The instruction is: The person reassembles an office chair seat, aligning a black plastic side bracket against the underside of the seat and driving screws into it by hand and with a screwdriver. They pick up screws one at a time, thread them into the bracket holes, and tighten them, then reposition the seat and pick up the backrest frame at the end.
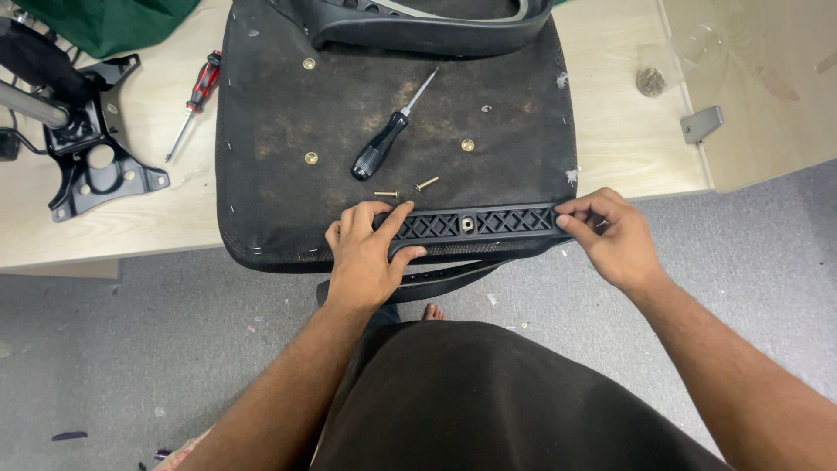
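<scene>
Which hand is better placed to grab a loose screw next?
Left, probably. The left hand holds the bracket directly below the two loose screws. The right hand pinches the bracket's far end, farther from them, and could keep it steady on the seat base.

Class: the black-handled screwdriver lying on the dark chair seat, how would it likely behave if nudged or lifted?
The screwdriver would probably roll, since its handle looks round. Its ribbed grip likely resists slipping. It seems stiff and fairly light, a thin metal shaft in a plastic handle, and the rough chair seat may slow it.
</scene>
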